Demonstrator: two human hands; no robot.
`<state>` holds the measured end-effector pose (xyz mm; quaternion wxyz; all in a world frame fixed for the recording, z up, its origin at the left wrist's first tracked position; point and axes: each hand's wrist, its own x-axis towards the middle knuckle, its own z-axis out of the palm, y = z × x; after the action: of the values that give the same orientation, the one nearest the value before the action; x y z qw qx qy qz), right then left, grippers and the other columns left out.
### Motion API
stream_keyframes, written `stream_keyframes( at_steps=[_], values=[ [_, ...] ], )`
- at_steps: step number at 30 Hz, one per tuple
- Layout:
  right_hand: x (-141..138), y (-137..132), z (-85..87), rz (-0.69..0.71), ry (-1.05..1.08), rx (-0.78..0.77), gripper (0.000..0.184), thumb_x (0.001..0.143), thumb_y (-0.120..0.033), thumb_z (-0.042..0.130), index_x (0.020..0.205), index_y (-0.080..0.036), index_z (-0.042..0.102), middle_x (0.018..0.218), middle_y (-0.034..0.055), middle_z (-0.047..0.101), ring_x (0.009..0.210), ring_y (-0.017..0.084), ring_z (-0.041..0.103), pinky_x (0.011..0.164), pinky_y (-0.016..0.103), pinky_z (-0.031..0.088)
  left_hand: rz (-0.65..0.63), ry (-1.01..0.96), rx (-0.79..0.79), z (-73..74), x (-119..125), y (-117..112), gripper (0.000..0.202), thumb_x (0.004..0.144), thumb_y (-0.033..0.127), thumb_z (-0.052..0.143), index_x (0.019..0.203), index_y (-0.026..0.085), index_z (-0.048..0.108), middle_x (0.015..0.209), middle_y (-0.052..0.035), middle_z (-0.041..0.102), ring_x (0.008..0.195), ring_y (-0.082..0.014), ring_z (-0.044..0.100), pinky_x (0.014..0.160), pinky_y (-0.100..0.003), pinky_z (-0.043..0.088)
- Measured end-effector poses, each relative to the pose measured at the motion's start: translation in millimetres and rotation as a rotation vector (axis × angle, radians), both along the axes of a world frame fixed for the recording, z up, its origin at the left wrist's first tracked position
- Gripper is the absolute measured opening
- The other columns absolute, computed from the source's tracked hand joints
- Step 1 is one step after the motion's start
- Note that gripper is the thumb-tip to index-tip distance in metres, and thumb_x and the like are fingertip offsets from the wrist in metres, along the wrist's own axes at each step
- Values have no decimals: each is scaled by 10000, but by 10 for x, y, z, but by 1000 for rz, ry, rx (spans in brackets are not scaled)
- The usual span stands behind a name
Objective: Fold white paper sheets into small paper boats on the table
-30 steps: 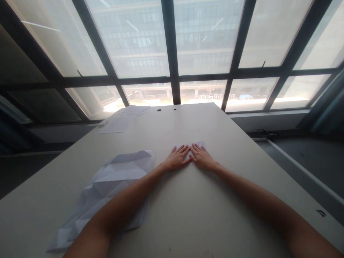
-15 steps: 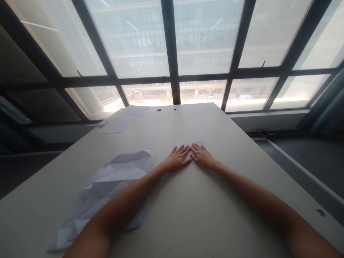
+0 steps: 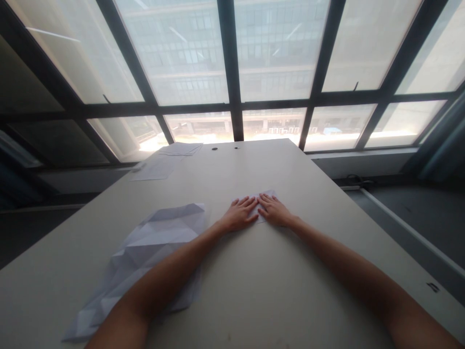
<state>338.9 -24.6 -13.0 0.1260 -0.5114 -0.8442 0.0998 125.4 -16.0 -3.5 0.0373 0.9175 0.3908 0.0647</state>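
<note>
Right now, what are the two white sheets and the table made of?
The small white folded sheet under the left hand and right hand looks like thin matte paper, flat and sharp-edged. The large creased white sheet is likely paper too: its facets hold fold lines. The pale beige table seems smooth laminate, faintly sheened.

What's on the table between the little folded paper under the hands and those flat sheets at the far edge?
Nothing. In the head view, the table is bare between the folded paper and the flat sheets.
</note>
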Motion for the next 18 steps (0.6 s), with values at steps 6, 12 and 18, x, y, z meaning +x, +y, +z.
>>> stream_keyframes(
  at_steps=[6, 12, 18],
  values=[
    [102, 38, -1, 66, 16, 8, 596, 1001, -394, 359, 1547, -156, 334, 1614, 115, 273, 1511, 219, 207, 1221, 444, 159, -6, 3, 19, 50, 6, -13, 599, 992, 573, 334, 1551, 358, 305, 1607, -26, 332, 1463, -279, 316, 1178, -479, 224],
    [125, 53, -29, 87, 54, 40, 575, 997, -381, 397, 1534, -180, 362, 1600, 105, 321, 1503, 209, 233, 1217, 447, 178, -56, -11, -28, 60, -16, -6, 551, 1009, 520, 348, 1542, 382, 317, 1625, -10, 287, 1485, -276, 272, 1196, -493, 209],
    [119, 63, -44, 66, 106, 47, 527, 984, -335, 440, 1493, -200, 437, 1567, 92, 394, 1483, 199, 288, 1213, 433, 208, -60, -19, -58, 47, -14, -6, 593, 1014, 524, 329, 1573, 352, 234, 1629, 5, 272, 1503, -251, 232, 1219, -496, 156]
  ],
)
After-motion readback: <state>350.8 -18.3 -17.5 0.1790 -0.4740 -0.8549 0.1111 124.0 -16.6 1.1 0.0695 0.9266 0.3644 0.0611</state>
